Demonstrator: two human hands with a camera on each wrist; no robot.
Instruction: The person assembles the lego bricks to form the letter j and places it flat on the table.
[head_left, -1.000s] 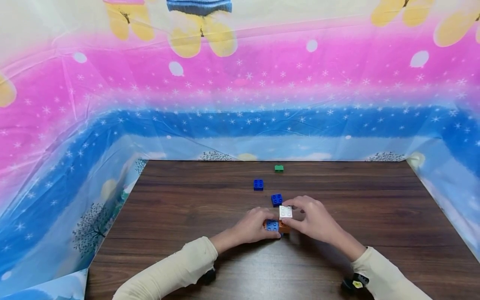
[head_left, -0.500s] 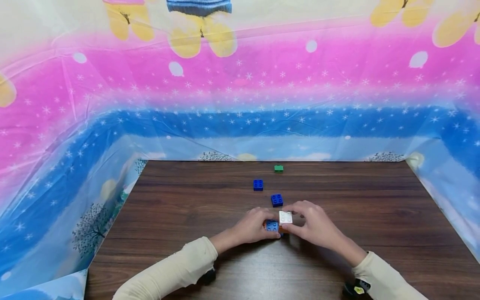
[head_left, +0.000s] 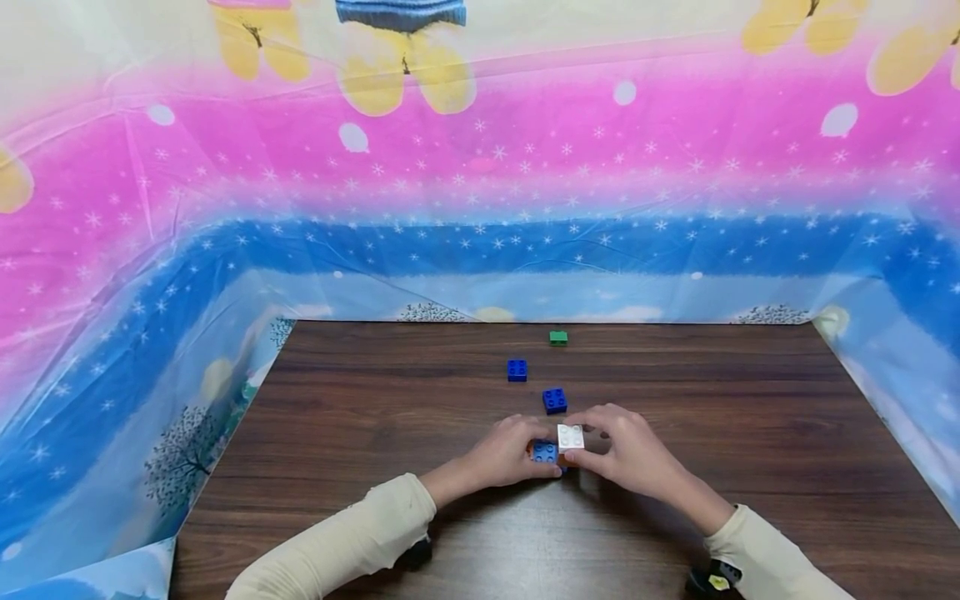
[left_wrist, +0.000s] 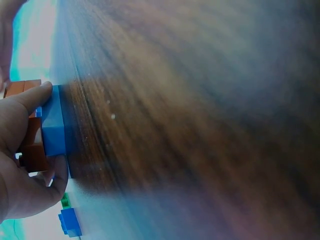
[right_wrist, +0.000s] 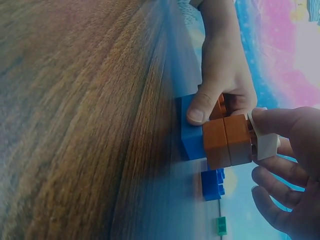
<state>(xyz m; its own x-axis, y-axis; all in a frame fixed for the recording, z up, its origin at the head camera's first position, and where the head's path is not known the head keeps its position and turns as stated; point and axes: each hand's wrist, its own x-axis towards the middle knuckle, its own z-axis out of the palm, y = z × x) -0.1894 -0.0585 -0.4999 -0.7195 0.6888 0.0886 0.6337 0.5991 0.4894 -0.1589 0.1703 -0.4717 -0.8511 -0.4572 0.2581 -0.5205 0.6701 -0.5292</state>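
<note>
My left hand [head_left: 504,452] grips a small build of toy bricks low at the table's front middle. A blue brick [right_wrist: 192,140] forms its base, with orange bricks [right_wrist: 216,145] above and a lighter blue brick [head_left: 544,452] showing on top at the left. In the right wrist view, two orange bricks stand stacked beside the left thumb. Thumb and fingertips of my right hand [head_left: 630,450] pinch a white brick [head_left: 570,437] over that stack. It sits slightly tilted, with orange studs visible beneath it. The left fingers partly hide the build.
Two dark blue bricks [head_left: 554,401] lie beyond the hands, one farther back and left. Behind them is a green brick [head_left: 558,338] near the back edge. A printed cloth [head_left: 480,250] walls the wooden table [head_left: 375,375] at the back and sides.
My right hand has brought the white brick down and toward me onto the orange stack. The left hand has stayed in place around the build.
</note>
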